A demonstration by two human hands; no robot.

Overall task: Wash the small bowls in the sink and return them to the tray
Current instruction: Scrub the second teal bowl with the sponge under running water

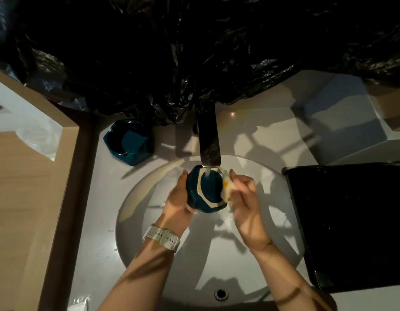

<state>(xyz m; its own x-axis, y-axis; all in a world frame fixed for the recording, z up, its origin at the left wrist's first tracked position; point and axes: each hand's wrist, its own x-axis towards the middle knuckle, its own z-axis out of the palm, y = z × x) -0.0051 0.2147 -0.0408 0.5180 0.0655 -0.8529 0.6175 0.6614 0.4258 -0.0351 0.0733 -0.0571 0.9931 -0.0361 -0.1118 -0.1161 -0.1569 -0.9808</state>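
Two hands over white sink [131, 221] (dim room): left fingers [183, 178] grip bowl [203, 189], right fingers [233, 176] pinch sponge [226, 187].

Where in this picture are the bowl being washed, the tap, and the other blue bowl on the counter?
bowl being washed [200, 194]: head view, on its dark blue underside.
tap [209, 142]: head view, on the middle of the flat spout.
other blue bowl [129, 143]: head view, on its inner floor.

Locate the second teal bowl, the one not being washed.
In the head view the second teal bowl sits on the counter left of the faucet, beyond the sink rim.
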